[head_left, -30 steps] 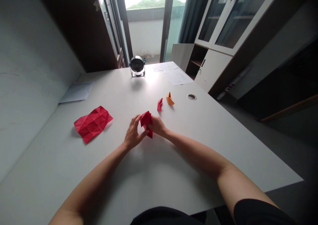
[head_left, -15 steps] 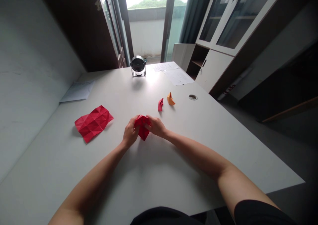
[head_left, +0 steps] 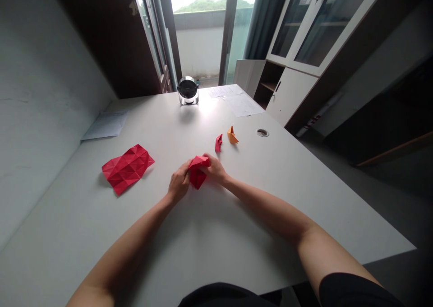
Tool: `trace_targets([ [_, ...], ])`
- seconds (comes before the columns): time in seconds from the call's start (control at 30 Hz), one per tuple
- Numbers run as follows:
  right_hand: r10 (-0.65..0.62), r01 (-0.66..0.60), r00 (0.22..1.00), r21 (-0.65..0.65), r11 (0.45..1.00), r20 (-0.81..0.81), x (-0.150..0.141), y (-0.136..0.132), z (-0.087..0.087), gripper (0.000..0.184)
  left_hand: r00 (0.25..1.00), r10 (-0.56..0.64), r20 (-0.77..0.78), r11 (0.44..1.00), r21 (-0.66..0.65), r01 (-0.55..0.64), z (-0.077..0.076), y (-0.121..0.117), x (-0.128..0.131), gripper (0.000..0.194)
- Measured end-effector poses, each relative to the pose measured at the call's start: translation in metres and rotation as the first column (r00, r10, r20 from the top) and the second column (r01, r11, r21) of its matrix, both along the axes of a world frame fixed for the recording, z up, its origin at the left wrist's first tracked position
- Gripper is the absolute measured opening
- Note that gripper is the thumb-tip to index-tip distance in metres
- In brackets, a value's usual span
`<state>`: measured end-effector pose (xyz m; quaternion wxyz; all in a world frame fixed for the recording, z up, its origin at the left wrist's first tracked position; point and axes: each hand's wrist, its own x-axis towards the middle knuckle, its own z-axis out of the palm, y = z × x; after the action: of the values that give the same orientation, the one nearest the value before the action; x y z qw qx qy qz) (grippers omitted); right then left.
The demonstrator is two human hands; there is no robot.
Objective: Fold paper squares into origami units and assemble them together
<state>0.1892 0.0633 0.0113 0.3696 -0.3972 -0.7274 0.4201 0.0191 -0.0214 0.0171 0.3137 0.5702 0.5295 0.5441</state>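
Between my hands, just above the white table [head_left: 216,234], is a partly folded red origami paper [head_left: 198,177]. My left hand [head_left: 179,180] grips its left edge with closed fingers. On the other side my right hand [head_left: 215,169] pinches the upper right part; some of its fingertips are hidden by the paper. A small folded red paper piece [head_left: 218,142] stands beyond my right hand, with an orange folded paper piece [head_left: 232,135] beside it. Off to the left lies a red sheet [head_left: 128,168] covered in crease lines, its edges slightly raised.
A round black device on a silver stand [head_left: 188,90] is at the table's far edge. Printed papers [head_left: 242,104] lie at the back right, and another paper stack [head_left: 105,124] rests by the left wall. A cable hole [head_left: 263,132] is set in the tabletop.
The red paper between my hands has turned and changed shape, opening flatter and then tilting again. My left fingers have closed in on its edge. The other paper pieces stay put.
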Motion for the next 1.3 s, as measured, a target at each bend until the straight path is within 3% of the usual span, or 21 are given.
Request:
trace_targets([
  [0.1,-0.04,0.04,0.999,-0.012,0.999,0.006,-0.001,-0.004,0.004,0.014,0.985,-0.039,-0.168,0.997,0.053,0.049,0.004,-0.004,0.005,0.049],
  [0.23,-0.122,0.123,0.992,0.046,0.991,-0.028,-0.002,-0.011,0.008,0.013,0.968,0.011,-0.251,0.996,0.091,0.012,0.006,-0.007,0.007,0.051],
  [0.47,-0.008,0.004,1.0,0.155,0.988,0.027,-0.007,-0.026,0.013,0.006,0.882,0.088,-0.462,0.995,0.08,-0.057,0.002,-0.005,0.0,0.059],
  [0.63,-0.08,0.082,0.997,0.124,0.989,-0.018,-0.006,-0.019,0.008,0.009,0.968,0.056,-0.244,0.998,0.022,-0.052,-0.002,-0.002,-0.003,0.053],
  [0.77,0.015,-0.027,0.978,-0.056,0.998,-0.207,-0.006,-0.008,0.0,0.017,0.999,0.037,0.03,0.998,-0.049,-0.035,-0.007,0.004,-0.007,0.048],
  [0.87,0.086,-0.139,0.94,-0.139,0.981,-0.33,-0.006,-0.001,-0.004,0.025,0.964,0.024,0.266,0.997,-0.071,-0.005,-0.011,0.009,-0.01,0.043],
  [1.03,0.218,-0.318,0.865,-0.159,0.935,-0.452,-0.006,0.001,0.001,0.028,0.807,0.004,0.59,0.989,-0.12,0.083,-0.014,0.016,-0.015,0.043],
  [1.17,0.239,-0.359,0.838,-0.167,0.918,-0.491,-0.004,0.002,0.004,0.022,0.739,0.022,0.674,0.99,-0.116,0.076,-0.016,0.02,-0.02,0.034],
  [1.3,0.18,-0.324,0.828,-0.192,0.926,-0.532,-0.004,0.007,-0.003,0.018,0.768,0.017,0.64,0.991,-0.11,0.07,-0.02,0.021,-0.022,0.028],
])
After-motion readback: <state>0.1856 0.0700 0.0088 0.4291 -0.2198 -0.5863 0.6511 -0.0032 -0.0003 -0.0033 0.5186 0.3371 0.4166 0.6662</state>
